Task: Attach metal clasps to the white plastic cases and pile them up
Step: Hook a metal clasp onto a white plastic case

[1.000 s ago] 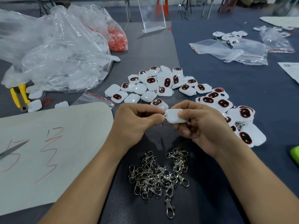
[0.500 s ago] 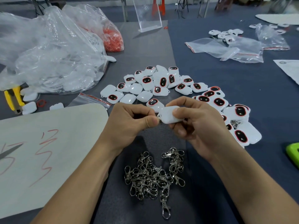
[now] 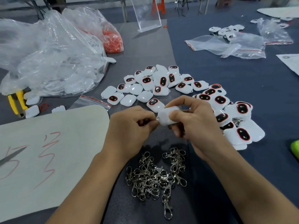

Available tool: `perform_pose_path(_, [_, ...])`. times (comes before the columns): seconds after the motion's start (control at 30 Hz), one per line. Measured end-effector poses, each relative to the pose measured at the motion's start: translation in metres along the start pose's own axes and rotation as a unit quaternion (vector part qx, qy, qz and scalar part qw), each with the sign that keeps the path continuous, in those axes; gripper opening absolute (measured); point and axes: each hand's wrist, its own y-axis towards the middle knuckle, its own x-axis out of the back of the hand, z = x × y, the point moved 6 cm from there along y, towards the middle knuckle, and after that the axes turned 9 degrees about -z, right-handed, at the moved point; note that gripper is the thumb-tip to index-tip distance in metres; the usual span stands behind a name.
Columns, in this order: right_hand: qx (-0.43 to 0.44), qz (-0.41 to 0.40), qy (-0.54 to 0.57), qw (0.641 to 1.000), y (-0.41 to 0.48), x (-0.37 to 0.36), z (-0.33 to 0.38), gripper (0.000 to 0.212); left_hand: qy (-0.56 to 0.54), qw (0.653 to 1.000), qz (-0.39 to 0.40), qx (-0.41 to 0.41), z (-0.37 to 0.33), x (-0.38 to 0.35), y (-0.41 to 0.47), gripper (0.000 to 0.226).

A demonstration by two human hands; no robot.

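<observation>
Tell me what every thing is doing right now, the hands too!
white case, lifted off the table.
right hand, holding the white case.
left hand, pinching a mostly hidden metal clasp.
clasp pile, loose and tangled on the table.
other cases, lying scattered, untouched.

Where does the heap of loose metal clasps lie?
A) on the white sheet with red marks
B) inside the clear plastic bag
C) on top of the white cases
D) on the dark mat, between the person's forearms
D: the heap of metal clasps lies on the dark mat between the forearms, nearer the camera than the right hand gripping a white case.
</observation>
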Motion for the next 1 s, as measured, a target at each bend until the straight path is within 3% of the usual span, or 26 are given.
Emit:
perform_pose_path(0.13, [-0.098,0.017,0.079,0.992,0.001,0.005,-0.003,0.018,-0.175,0.975,-0.010,0.136,0.011,-0.006,0.002,0.021])
perform_pose_path(0.27, [-0.152,0.047,0.140,0.977,0.001,0.004,-0.004,0.020,-0.310,0.928,-0.015,0.206,0.007,-0.015,0.002,0.014])
perform_pose_path(0.37, [-0.157,0.052,0.154,0.974,0.000,0.004,-0.004,0.020,-0.345,0.908,0.006,0.236,0.008,-0.019,0.000,0.012])
perform_pose_path(0.43, [-0.148,0.045,0.146,0.977,-0.002,0.003,-0.004,0.020,-0.322,0.920,0.027,0.221,0.008,-0.017,0.002,0.011])
perform_pose_path(0.5, [-0.115,0.022,0.119,0.986,-0.002,0.004,-0.002,0.018,-0.240,0.952,0.031,0.185,0.008,-0.013,0.004,0.022])
perform_pose_path(0.57, [-0.039,-0.011,0.052,0.998,-0.003,0.006,0.004,0.018,-0.144,0.980,0.029,0.131,0.004,-0.010,0.002,0.022])
perform_pose_path(0.63, [0.066,-0.033,-0.065,0.995,-0.008,0.003,0.012,0.019,-0.026,0.999,0.025,0.025,-0.008,-0.006,-0.002,0.012])
perform_pose_path(0.7, [0.126,-0.045,-0.104,0.985,-0.014,-0.002,0.017,0.015,0.116,0.989,-0.013,-0.090,-0.021,-0.002,-0.006,0.008])
perform_pose_path(0.77, [0.106,-0.059,-0.024,0.992,-0.014,-0.001,0.016,0.013,0.182,0.971,-0.078,-0.131,-0.027,0.005,-0.006,0.012])
perform_pose_path(0.87, [-0.026,-0.055,0.104,0.993,-0.006,0.002,0.004,0.016,0.138,0.978,-0.104,-0.117,-0.027,0.005,-0.006,0.008])
perform_pose_path(0.93, [-0.078,-0.041,0.104,0.991,-0.002,0.004,-0.003,0.018,0.042,0.996,-0.075,-0.025,-0.015,-0.001,-0.004,0.009])
perform_pose_path(1.0, [-0.116,-0.019,0.118,0.986,0.000,0.005,-0.007,0.017,-0.092,0.991,-0.040,0.088,0.001,-0.008,-0.002,0.019])
